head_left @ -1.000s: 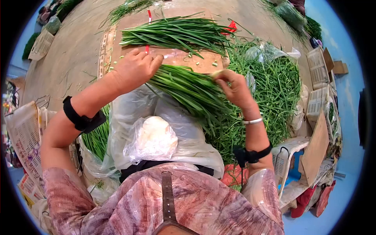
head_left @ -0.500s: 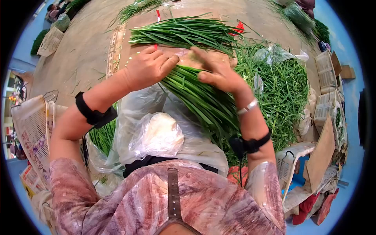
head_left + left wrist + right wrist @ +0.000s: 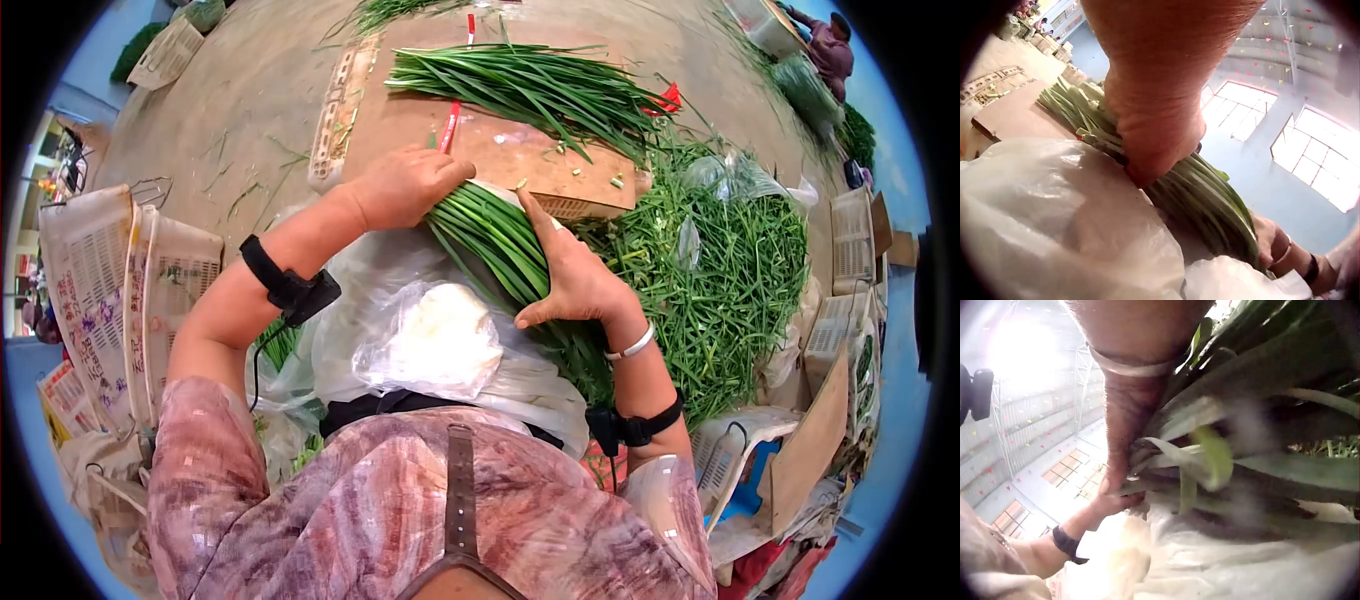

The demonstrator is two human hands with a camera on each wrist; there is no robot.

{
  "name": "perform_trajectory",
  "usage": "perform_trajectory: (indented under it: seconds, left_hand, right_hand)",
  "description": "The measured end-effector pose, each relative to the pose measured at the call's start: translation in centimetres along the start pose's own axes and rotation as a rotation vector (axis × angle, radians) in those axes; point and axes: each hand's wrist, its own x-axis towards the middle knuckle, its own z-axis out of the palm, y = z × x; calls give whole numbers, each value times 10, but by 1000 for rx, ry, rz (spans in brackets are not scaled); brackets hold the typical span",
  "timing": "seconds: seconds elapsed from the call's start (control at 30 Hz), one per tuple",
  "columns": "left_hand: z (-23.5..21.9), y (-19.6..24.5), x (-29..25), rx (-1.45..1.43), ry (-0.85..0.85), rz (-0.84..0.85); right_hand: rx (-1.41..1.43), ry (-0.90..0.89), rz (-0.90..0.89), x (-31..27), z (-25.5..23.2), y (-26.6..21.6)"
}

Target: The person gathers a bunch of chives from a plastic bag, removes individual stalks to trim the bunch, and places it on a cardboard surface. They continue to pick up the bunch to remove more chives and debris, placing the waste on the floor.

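A bunch of garlic chives slants over the lap, its stem end up left and its leaves down right. My left hand grips it close to the stems; in the left wrist view the stem ends stick out beyond that hand. Farther down the leaves, my right hand holds the bunch across its width, thumb on the near side and fingers on the far side. A second bunch of garlic chives lies on a brown board ahead, over a red strip.
Loose green leaves are heaped to the right. Clear plastic sheeting covers the lap, with a plastic-wrapped pale lump on it. Crates stand at left, more crates at right. Another person is at the far right.
My right hand has left its pinch at the bunch's upper edge, swung left with fingers spread, and come down around the leaves. My left hand keeps its grip. The head view has turned left.
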Motion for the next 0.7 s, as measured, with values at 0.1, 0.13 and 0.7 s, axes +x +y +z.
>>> perform_trajectory:
  seconds: [0.1, 0.13, 0.7]
  left_hand:
    - [-3, 1, 1, -1, -26, 16]
    - [-5, 1, 0, 12, -27, 32]
    - [-7, -8, -10, -125, -14, -45]
  right_hand:
    - [-112, -42, 188, -5, 4, -7]
    - [-172, -9, 190, -6, 6, -6]
    - [-209, 63, 243, -24, 13, 5]
